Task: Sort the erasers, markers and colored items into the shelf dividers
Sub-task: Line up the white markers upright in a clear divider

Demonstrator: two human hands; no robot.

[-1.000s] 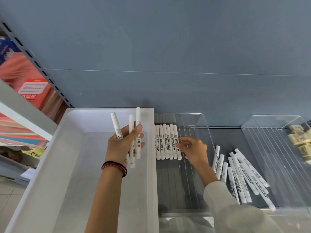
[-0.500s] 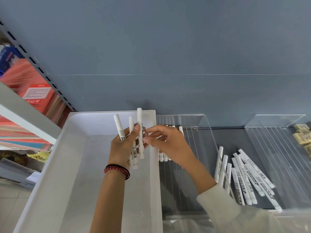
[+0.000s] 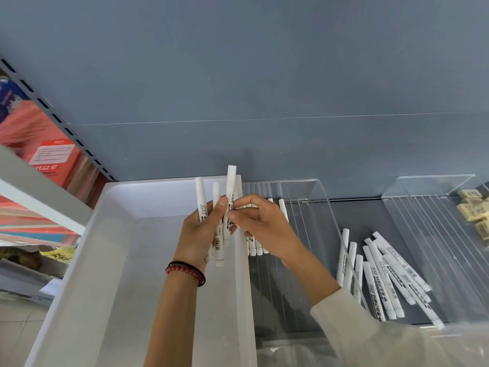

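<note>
My left hand [image 3: 198,231] grips three white markers [image 3: 217,207] upright above the white bin [image 3: 127,247]. My right hand [image 3: 262,226] pinches the rightmost of them, a white marker [image 3: 230,186] that sticks up higher than the other two. A neat row of white markers [image 3: 255,247] lies in the clear divider [image 3: 312,213] behind my right hand, mostly hidden by it. Several more white markers [image 3: 381,276] lie loose in a pile on the grey shelf to the right. Yellowish erasers [image 3: 473,210] sit in the far right clear divider.
The grey back wall [image 3: 264,88] rises behind the shelf. Stacks of red and coloured paper packs [image 3: 47,160] fill the shelving at left. A clear divider wall [image 3: 352,260] separates the neat row from the loose pile.
My right hand left the row in the divider, came across to my left hand, and now pinches the rightmost marker, which has slid upward.
</note>
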